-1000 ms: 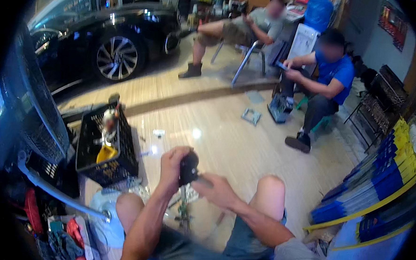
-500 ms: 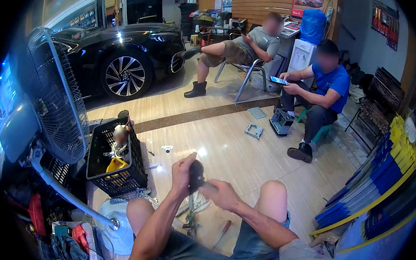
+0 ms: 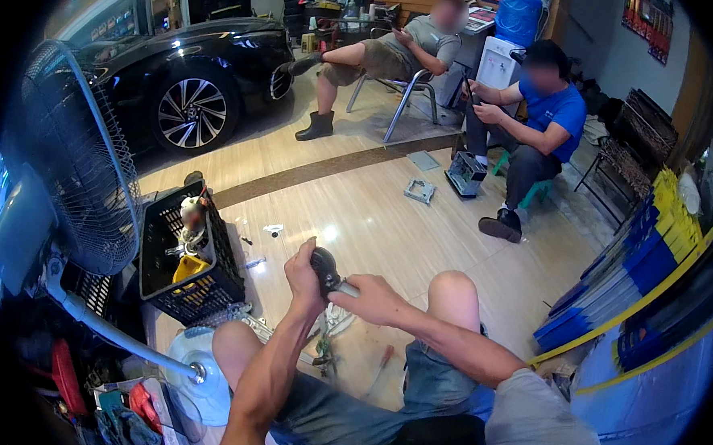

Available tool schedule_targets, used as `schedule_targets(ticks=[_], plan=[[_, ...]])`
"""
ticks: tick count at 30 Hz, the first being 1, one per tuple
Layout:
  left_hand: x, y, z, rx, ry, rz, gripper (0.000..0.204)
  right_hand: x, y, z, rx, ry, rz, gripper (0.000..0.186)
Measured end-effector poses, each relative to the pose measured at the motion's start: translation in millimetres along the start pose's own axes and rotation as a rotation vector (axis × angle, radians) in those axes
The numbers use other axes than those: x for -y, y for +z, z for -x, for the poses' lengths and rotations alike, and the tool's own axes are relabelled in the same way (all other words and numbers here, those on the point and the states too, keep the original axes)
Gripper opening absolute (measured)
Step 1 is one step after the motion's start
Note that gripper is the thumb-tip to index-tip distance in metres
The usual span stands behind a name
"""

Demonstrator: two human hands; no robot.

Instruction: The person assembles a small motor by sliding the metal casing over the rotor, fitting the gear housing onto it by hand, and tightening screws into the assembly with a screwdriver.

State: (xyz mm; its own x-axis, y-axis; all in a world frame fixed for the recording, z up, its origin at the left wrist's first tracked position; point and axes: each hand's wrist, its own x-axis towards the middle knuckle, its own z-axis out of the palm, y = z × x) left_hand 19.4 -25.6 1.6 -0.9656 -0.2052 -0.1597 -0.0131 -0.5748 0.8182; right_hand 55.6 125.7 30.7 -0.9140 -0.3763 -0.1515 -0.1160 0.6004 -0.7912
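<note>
In front of my knees, my left hand (image 3: 301,278) is closed around a round black part (image 3: 323,266), its thumb pointing up along the rim. My right hand (image 3: 375,301) pinches a short grey rod-like piece (image 3: 347,289) against the part's lower right side. Whether the two pieces are joined cannot be made out. Below them on the floor lie metal pieces (image 3: 322,350), partly hidden by my forearms and legs. A screwdriver with a reddish handle (image 3: 386,356) rests on the floor between my legs.
To the left stand a black plastic crate (image 3: 237,279) of parts and a pedestal fan (image 3: 94,160). Two people sit ahead, near a black car (image 3: 195,77). A metal frame (image 3: 419,191) lies on the floor; blue-yellow packs (image 3: 612,268) line the right.
The view has shifted, so the surroundings sit higher and further left. My hands still hold the round part, which now looks turned, with more of the grey piece showing. The blue-shirted person's phone has tilted.
</note>
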Motion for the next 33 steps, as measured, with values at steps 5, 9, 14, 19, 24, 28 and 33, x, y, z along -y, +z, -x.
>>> schedule_targets(ticks=[5,9,14,19,24,28,33], plan=[[-7,-3,-15,-0.107,0.133,-0.026,0.033,1,-1,-19,-0.062,-0.198,0.033,0.052],[-43,2,-4,-0.102,0.217,-0.043,0.029,20,3,-43,-0.033,-0.235,0.145,0.051],[-11,-25,-32,-0.181,0.254,-0.083,0.031,-8,10,-60,-0.025,-0.386,0.044,0.053],[5,-26,-29,-0.226,0.177,-0.120,0.036,-26,16,-64,0.021,-0.357,-0.003,0.059],[18,-13,-34,-0.217,0.159,-0.159,0.034,-40,10,-70,0.061,-0.269,-0.007,0.054],[29,0,-33,-0.218,0.234,-0.183,0.035,-55,8,-71,0.023,-0.269,-0.069,0.049],[39,1,-51,-0.209,0.306,-0.128,0.038,-54,3,-70,-0.019,-0.232,-0.060,0.049]])
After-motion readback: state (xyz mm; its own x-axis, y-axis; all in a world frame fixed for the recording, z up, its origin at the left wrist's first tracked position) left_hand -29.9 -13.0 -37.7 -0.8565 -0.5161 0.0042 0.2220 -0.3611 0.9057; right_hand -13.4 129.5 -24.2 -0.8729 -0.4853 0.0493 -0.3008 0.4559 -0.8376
